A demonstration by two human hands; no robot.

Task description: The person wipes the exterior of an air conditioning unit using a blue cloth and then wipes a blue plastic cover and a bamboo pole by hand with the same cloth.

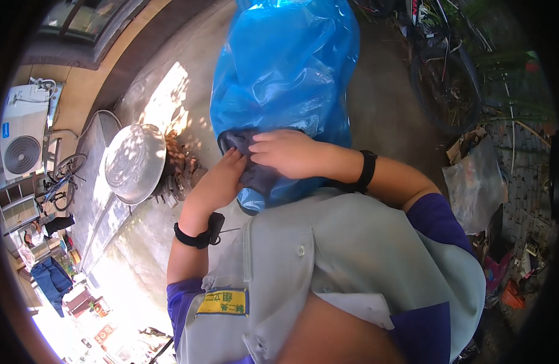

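A large blue plastic bag (288,68) stretches out in front of me, its surface creased and glossy. On its near end lies a dark, flexible piece of material (261,176), whose exact kind I cannot tell. My left hand (218,182) touches the left side of this dark piece, fingertips on its surface. Across its top, my right hand (288,152) rests with slightly spread fingers; its thumb is hidden. I see neither hand closed around anything. What the bag contains is hidden.
A large metal basin (136,164) stands left, beside a pile of firewood or rubble (177,164). Bicycles stand at the upper right (445,82) and far left (61,182). A clear plastic sheet (475,186) lies right. Further left are an air-conditioner unit (27,129) and a person (49,230).
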